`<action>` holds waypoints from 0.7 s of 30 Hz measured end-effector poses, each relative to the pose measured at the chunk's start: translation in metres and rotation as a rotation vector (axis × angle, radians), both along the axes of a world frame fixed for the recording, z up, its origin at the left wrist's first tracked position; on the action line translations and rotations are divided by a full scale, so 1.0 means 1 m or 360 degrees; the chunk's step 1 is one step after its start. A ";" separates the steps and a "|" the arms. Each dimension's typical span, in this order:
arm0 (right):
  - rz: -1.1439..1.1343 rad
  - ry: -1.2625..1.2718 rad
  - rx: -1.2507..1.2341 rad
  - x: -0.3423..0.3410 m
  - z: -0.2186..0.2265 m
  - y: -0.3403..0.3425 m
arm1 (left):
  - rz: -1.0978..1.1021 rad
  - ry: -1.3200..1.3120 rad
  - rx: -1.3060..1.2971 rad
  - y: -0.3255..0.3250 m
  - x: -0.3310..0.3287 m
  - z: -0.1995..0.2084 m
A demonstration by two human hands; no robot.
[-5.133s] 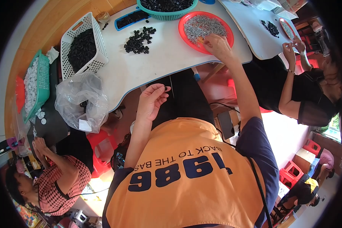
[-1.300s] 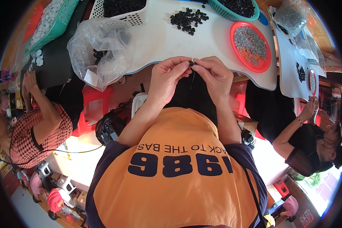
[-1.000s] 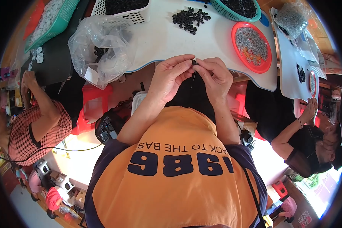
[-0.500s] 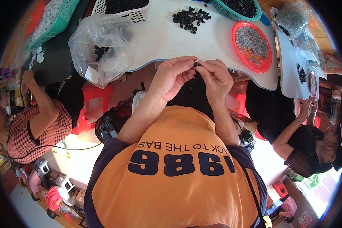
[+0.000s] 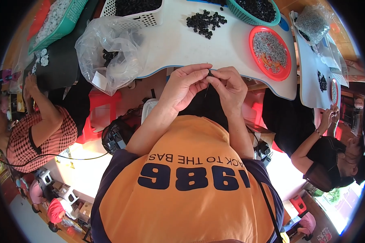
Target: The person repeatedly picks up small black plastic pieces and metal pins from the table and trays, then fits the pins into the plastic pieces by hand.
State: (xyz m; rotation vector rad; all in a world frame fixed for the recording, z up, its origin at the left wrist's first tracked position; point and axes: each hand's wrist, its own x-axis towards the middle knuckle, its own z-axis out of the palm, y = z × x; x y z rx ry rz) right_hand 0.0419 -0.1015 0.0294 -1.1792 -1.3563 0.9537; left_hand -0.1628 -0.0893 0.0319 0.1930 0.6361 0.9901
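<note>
Just in front of the table's near edge, my left hand (image 5: 187,86) and my right hand (image 5: 230,86) meet at the fingertips. Pinched between them is a small black piece (image 5: 210,74), partly covered by the fingers. A thin dark pin-like length (image 5: 207,90) points down below it; I cannot tell whether it belongs to the piece. On the white table (image 5: 170,46) beyond lies a loose heap of small black parts (image 5: 206,23). To the right, a red plate (image 5: 283,74) holds many small silvery metal pieces (image 5: 270,48).
A white basket (image 5: 150,17) and a green basket (image 5: 253,19), both with black parts, stand at the back. A clear plastic bag (image 5: 109,52) slumps over the table's left side. Co-workers sit left (image 5: 44,135) and right (image 5: 328,156). Red stools (image 5: 99,109) stand below.
My fingertips have shifted slightly around the small black piece, and my right hand is a touch lower. The whole view has moved a little; the hands stay together.
</note>
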 end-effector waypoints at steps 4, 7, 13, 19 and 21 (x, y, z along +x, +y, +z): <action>0.0082 0.0338 -0.0242 0.001 0.003 0.001 | -0.0041 0.0019 0.0010 0.003 -0.002 -0.001; 0.0194 0.0537 -0.0419 0.005 0.007 0.000 | -0.0097 0.0055 0.0022 0.003 -0.004 -0.007; 0.0505 0.0086 -0.0536 0.024 0.000 -0.022 | -0.0245 0.0039 0.0078 -0.011 -0.005 -0.017; 0.0358 0.0204 -0.0396 0.017 -0.012 -0.044 | -0.0289 -0.0087 0.0022 -0.032 -0.004 -0.043; 0.0324 0.0181 -0.0337 0.017 -0.016 -0.049 | -0.0279 -0.0170 0.0006 -0.037 -0.001 -0.047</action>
